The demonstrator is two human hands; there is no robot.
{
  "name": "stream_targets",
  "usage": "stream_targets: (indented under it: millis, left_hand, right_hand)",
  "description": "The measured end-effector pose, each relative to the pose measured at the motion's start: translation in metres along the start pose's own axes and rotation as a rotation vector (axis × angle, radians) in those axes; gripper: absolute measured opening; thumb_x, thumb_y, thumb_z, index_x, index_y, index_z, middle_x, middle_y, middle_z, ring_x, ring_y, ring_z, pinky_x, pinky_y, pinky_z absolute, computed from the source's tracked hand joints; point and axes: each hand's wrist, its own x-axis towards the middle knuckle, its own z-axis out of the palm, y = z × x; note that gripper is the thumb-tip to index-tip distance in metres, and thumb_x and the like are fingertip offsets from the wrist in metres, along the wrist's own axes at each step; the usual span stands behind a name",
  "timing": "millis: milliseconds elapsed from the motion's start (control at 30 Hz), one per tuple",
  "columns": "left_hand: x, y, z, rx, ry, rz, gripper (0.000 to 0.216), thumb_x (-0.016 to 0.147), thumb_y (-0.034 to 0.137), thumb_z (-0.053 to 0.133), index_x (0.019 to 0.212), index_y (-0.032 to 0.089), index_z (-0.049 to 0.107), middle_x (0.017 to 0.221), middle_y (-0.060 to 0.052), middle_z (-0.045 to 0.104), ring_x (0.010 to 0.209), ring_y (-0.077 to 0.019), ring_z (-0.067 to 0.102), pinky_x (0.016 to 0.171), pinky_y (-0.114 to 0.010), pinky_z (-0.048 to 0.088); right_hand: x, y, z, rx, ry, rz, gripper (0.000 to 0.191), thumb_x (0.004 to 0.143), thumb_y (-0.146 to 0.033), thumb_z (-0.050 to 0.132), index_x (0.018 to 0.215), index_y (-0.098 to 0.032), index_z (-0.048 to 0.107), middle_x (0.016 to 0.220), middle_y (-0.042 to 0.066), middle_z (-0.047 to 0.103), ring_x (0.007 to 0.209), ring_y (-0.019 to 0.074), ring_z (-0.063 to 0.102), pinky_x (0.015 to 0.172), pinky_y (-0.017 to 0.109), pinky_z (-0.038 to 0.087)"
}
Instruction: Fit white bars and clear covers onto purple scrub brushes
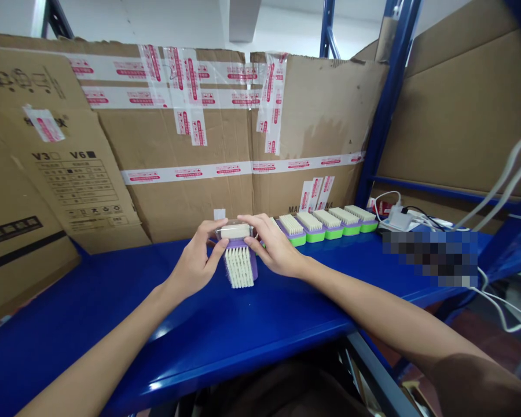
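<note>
In the middle of the head view, my left hand (200,255) and my right hand (274,246) grip a clear plastic case (235,231) from either side. Thumbs are at its near face and fingers at its top. A pale block shows through the clear plastic. Directly below is a purple scrubbing brush (239,267), its white bristles facing me. Whether case and brush are joined, I cannot tell. Just beyond my right hand stands a row of several purple and green scrubbing brushes (311,234), bristles up; my hand partly hides its left end.
The blue tabletop (252,330) has its front edge close to me. Taped cardboard (191,139) walls the back, with another carton (61,156) at left. Blue posts (380,104), white cables (503,168) and a charger (400,219) are at right, beside a blurred patch.
</note>
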Motion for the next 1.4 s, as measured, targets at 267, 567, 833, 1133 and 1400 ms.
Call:
stream_targets:
  millis: [267, 567, 833, 1133, 1400]
  left_hand:
    - [-0.003, 0.0, -0.002, 0.043, -0.103, 0.001, 0.049, 0.114, 0.035, 0.048, 0.16, 0.032, 0.034, 0.15, -0.014, 0.054, 0.126, -0.0282, 0.066, 0.108, -0.055, 0.057]
    - [-0.005, 0.004, -0.003, 0.106, -0.047, 0.077, 0.049, 0.112, 0.033, 0.05, 0.16, 0.032, 0.038, 0.146, -0.013, 0.057, 0.119, -0.0268, 0.067, 0.098, -0.045, 0.063]
    - [-0.004, 0.0, 0.001, -0.015, -0.107, -0.057, 0.058, 0.112, 0.042, 0.051, 0.166, 0.031, 0.031, 0.154, -0.015, 0.059, 0.125, -0.0295, 0.07, 0.111, -0.053, 0.058]
    - [0.0, 0.005, 0.009, -0.237, -0.194, -0.234, 0.041, 0.113, 0.053, 0.046, 0.138, 0.021, 0.054, 0.122, -0.013, 0.078, 0.11, -0.0293, 0.078, 0.091, -0.044, 0.067]
    - [0.0, 0.004, 0.006, -0.152, -0.234, -0.206, 0.043, 0.113, 0.053, 0.044, 0.137, 0.021, 0.059, 0.124, -0.011, 0.078, 0.107, -0.0277, 0.077, 0.094, -0.043, 0.066]
  right_hand:
    - [0.0, 0.0, -0.003, -0.01, -0.013, 0.002, 0.046, 0.116, -0.036, 0.046, 0.161, -0.03, 0.038, 0.141, 0.013, 0.059, 0.129, 0.0299, 0.06, 0.111, 0.054, 0.056]
    - [-0.002, -0.001, -0.001, 0.023, 0.022, 0.018, 0.044, 0.115, -0.039, 0.049, 0.157, -0.029, 0.043, 0.142, 0.013, 0.065, 0.112, 0.0269, 0.068, 0.1, 0.051, 0.06]
    - [-0.001, 0.0, -0.001, 0.095, 0.039, 0.118, 0.04, 0.113, -0.041, 0.052, 0.15, -0.026, 0.048, 0.124, 0.009, 0.072, 0.101, 0.0238, 0.07, 0.093, 0.045, 0.06]
    - [0.001, 0.001, -0.002, 0.032, 0.117, 0.108, 0.034, 0.111, -0.037, 0.054, 0.141, -0.023, 0.05, 0.118, 0.011, 0.068, 0.104, 0.0265, 0.068, 0.091, 0.046, 0.058]
    - [0.002, 0.001, -0.005, -0.041, 0.147, -0.008, 0.035, 0.107, -0.032, 0.059, 0.14, -0.024, 0.05, 0.126, 0.013, 0.067, 0.113, 0.0295, 0.065, 0.096, 0.05, 0.057]
